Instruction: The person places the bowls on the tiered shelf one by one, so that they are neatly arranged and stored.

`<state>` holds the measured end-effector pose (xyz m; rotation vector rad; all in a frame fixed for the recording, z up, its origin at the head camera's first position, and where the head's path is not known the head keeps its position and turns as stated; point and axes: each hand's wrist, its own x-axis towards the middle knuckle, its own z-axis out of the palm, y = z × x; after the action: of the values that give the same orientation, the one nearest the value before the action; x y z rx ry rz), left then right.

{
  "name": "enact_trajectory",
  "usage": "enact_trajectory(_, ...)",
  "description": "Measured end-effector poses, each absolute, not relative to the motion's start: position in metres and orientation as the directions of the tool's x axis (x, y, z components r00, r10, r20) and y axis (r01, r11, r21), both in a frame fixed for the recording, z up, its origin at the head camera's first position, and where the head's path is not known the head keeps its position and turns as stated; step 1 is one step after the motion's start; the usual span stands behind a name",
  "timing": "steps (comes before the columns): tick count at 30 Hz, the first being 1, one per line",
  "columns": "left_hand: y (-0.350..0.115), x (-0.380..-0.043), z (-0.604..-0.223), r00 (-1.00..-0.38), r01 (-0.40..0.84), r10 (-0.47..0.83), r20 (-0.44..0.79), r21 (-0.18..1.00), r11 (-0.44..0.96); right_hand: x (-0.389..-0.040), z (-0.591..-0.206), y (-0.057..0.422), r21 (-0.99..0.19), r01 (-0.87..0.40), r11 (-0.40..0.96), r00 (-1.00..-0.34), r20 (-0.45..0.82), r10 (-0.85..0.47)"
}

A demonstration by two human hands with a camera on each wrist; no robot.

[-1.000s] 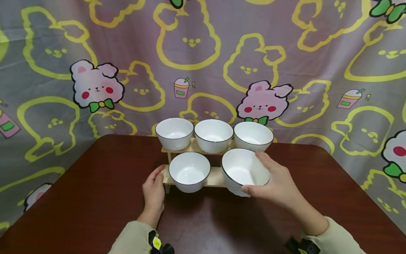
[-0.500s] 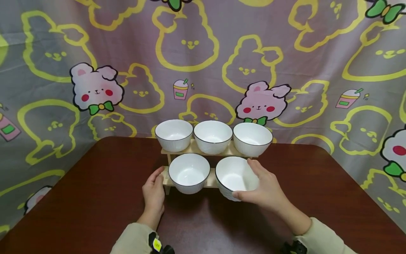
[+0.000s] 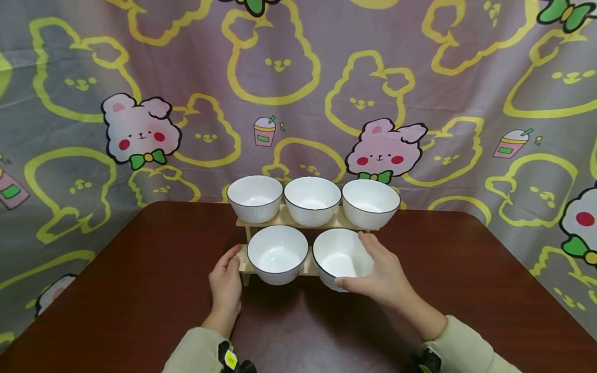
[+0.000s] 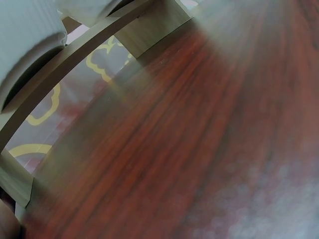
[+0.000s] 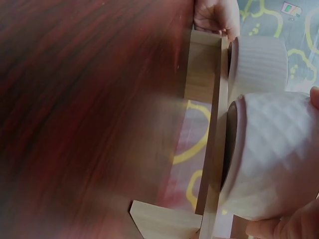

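Note:
A two-tier wooden rack (image 3: 309, 268) stands on the table, bearing white bowls with dark rims. My left hand (image 3: 225, 287) holds the left end of its lower shelf; in the right wrist view that hand (image 5: 215, 15) shows at the shelf's far end. My right hand (image 3: 384, 274) grips the lower right bowl (image 3: 342, 254), thumb on the near side and fingers at the right rim. This bowl (image 5: 279, 154) has a diamond-textured outside, and its base sits at the shelf. Beside it is the lower left bowl (image 3: 277, 254), slightly apart.
Three more bowls line the upper shelf: left (image 3: 255, 198), middle (image 3: 312, 201) and right (image 3: 371, 202). The reddish-brown table (image 3: 154, 269) extends on both sides and in front. Behind it hangs a curtain (image 3: 289, 46) with cartoon rabbits.
My right hand has brought the gripped bowl left and down onto the lower shelf, closer to the lower left bowl. The left hand has stayed at the rack's end.

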<state>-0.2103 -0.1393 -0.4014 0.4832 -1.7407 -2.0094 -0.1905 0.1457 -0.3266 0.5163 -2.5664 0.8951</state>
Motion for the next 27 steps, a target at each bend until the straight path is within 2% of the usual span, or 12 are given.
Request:
enact_trajectory(7,-0.138,-0.212,-0.402,-0.837,0.110,-0.546,0.028,0.987,-0.118,-0.192,-0.327,0.143,-0.538,-0.436,0.721,-0.878,0.430,-0.210)
enact_trajectory(17,-0.134,-0.215,-0.399,-0.855,0.068,-0.519,0.006,0.993,-0.101,-0.189,-0.325,0.147,-0.515,-0.416,0.749,-0.893,0.387,-0.230)
enact_trajectory(21,-0.134,-0.214,-0.393,-0.866,0.034,-0.499,-0.025,0.993,-0.109,-0.185,-0.323,0.147,-0.464,-0.409,0.786,-0.891,0.388,-0.235)
enact_trajectory(27,-0.143,-0.206,-0.380,-0.909,-0.039,-0.410,-0.076,0.995,-0.097,-0.175,-0.313,0.146,-0.380,-0.470,0.797,-0.848,0.446,-0.287)
